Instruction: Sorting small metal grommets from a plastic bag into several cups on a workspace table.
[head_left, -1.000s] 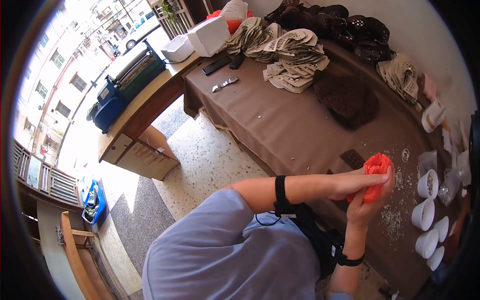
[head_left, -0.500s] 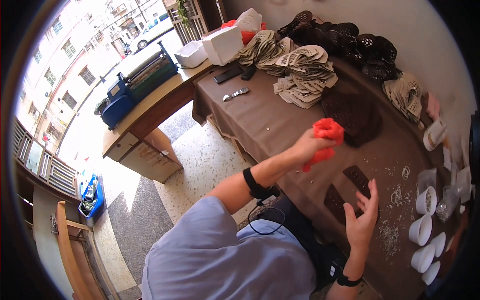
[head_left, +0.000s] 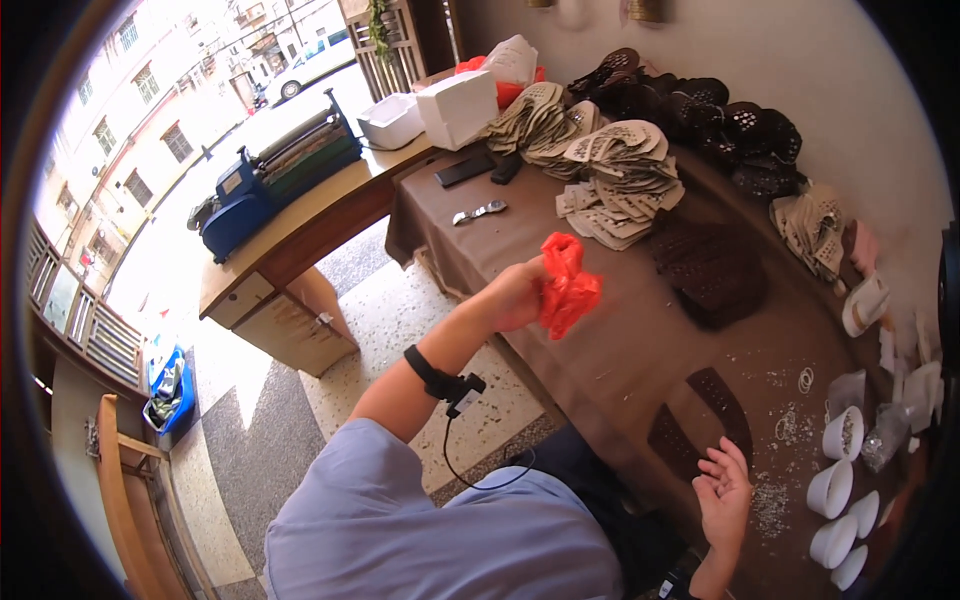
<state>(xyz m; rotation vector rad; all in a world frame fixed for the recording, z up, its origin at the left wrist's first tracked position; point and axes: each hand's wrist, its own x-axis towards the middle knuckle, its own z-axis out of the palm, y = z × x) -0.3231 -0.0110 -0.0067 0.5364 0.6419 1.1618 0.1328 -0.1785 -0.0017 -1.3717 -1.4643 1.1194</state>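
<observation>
My left hand (head_left: 517, 296) is closed round a crumpled red plastic bag (head_left: 568, 287), held up over the near left edge of the cloth-covered table (head_left: 535, 235). With nothing in it, my right hand (head_left: 724, 495) hovers at the lower right, its fingers loosely bent and apart. Just beyond those fingers lies a curved dark brown perforated piece (head_left: 715, 395), and a second brown piece (head_left: 672, 440) rests to its left. Tiny shiny bits (head_left: 770, 508) are scattered on the cloth right of the hand.
A pile of dark brown pieces (head_left: 708, 270) lies farther back, beyond it stacks of beige perforated pieces (head_left: 620, 180). White cups (head_left: 830, 488) line the right side. A watch (head_left: 480, 212) and a black phone (head_left: 464, 170) sit near the far left corner. A blue machine (head_left: 280, 175) stands on the side desk.
My left hand has moved left with the red plastic bag, away from the pile of dark brown pieces. My right hand has dropped lower and nearer to me, its fingers more bent.
</observation>
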